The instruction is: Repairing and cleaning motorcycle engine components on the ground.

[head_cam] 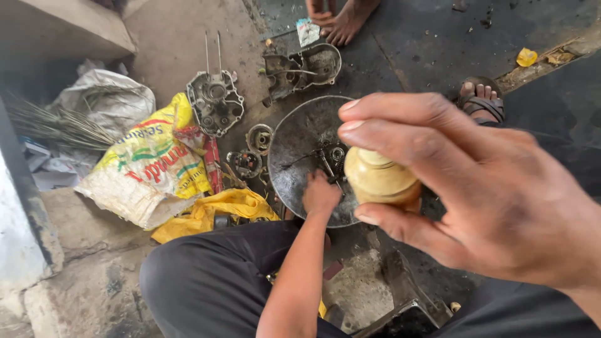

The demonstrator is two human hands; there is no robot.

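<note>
Head camera, looking steeply down, close over the floor (438,37)

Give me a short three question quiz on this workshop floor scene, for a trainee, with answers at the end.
1. True or false: the right hand holds a small yellowish cap-like piece between fingers and thumb.
2. Where does the left hand rest? A) in the round metal pan B) on the yellow printed sack C) on the broom
3. Fill in: two engine case halves lie on the floor ____ the pan, as the camera sees it.

Key: 1 true; 2 A; 3 above.
</note>
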